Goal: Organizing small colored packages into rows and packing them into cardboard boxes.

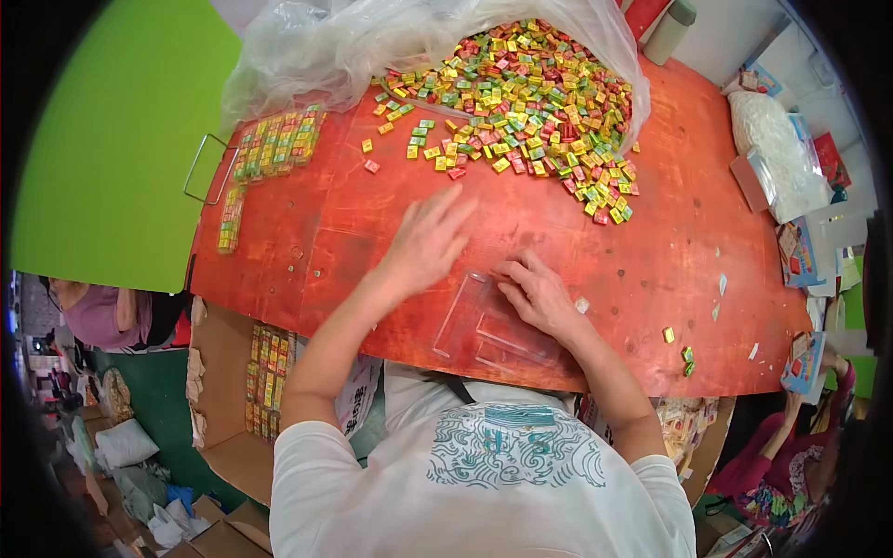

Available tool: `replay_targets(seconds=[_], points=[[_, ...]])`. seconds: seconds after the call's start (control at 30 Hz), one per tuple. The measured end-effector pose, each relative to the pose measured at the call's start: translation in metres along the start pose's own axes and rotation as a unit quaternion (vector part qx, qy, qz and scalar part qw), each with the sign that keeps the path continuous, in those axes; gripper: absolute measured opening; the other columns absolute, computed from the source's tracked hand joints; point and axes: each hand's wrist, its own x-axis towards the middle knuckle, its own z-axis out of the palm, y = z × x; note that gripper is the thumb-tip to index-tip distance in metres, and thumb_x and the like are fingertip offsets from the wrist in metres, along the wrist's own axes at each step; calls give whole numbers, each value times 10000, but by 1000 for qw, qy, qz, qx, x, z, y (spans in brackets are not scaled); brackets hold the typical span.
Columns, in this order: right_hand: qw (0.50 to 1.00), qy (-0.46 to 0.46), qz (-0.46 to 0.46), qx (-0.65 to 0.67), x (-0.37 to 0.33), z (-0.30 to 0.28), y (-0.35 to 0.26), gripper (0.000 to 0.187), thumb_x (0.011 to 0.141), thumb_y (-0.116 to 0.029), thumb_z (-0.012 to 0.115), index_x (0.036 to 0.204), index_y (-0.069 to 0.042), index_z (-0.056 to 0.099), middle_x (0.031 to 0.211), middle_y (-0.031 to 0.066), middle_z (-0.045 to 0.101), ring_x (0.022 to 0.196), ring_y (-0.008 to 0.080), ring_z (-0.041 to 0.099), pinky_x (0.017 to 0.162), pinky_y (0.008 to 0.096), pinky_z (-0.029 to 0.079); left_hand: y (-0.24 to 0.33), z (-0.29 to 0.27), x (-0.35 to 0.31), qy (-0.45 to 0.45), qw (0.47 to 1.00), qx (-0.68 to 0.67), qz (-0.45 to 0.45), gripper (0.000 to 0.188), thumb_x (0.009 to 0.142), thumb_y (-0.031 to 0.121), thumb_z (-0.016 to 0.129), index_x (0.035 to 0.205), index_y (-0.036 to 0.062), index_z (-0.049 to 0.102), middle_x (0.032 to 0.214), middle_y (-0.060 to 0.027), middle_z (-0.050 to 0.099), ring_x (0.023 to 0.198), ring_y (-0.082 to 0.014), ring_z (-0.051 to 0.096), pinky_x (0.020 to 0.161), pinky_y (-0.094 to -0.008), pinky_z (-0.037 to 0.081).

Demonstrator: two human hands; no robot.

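Observation:
My left hand (430, 244) is stretched over the red table, its fingers pointing away toward loose wrapped sweets; they look apart and hold nothing. My right hand (538, 296) is low over the table with bent, parted fingers, beside a clear plastic tray (453, 316). Whether it touches the plastic is hard to see. A second clear tray (512, 337) lies nearer to me, overlapping the first. Farther off, a large heap of small yellow, green and red wrapped sweets (530, 102) spills from a clear plastic bag (298, 56).
Filled clear packs of sweets (277, 144) stand at the table's left, beside a metal handle (200, 167). Below sits an open cardboard box (223, 409) holding more packs. A few loose sweets (669, 335) lie at right. Co-workers are at both sides; one holds a blue box (802, 365).

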Motion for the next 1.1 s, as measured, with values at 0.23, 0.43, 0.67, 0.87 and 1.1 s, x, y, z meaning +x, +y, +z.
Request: replay_targets(seconds=[0.23,0.43,0.67,0.87,1.1], points=[[971,-52,-92,-213,3,4,-15,325,870,-159,651,1188,-117,699,1046,102,595,1000,284,580,836,415,444,82,12,-106,-36,997,68,-4,388,878,261,691,1198,47,640,1323,-200,544,1262,-374,518,1105,-643,305],[957,5,-89,-275,15,8,-7,266,858,-164,671,1113,-86,686,1031,95,589,1008,274,578,878,412,423,53,30,-111,-1,986,165,-10,372,876,213,691,1209,52,649,1375,-199,531,1289,-393,497,1093,-656,310],[936,29,-171,-306,26,15,-9,235,852,-173,620,1057,-66,662,1074,107,579,1038,273,563,911,421,418,11,37,-90,61,989,130,-37,321,887,145,648,1200,73,660,1383,-181,537,1290,-373,487,1074,-650,338],[929,-31,-159,-332,39,29,-7,178,844,-184,612,983,-79,649,1037,102,599,1039,266,578,901,410,426,8,40,-90,81,991,93,-55,336,896,108,668,1230,74,651,1426,-175,517,1331,-379,473,1114,-575,341],[990,10,-35,-137,42,26,-5,92,870,-117,655,934,-51,665,905,99,637,920,310,630,826,410,478,39,29,-86,270,887,-288,-239,674,957,110,598,1565,33,318,1604,-213,311,1443,-351,377,1182,-454,322]])
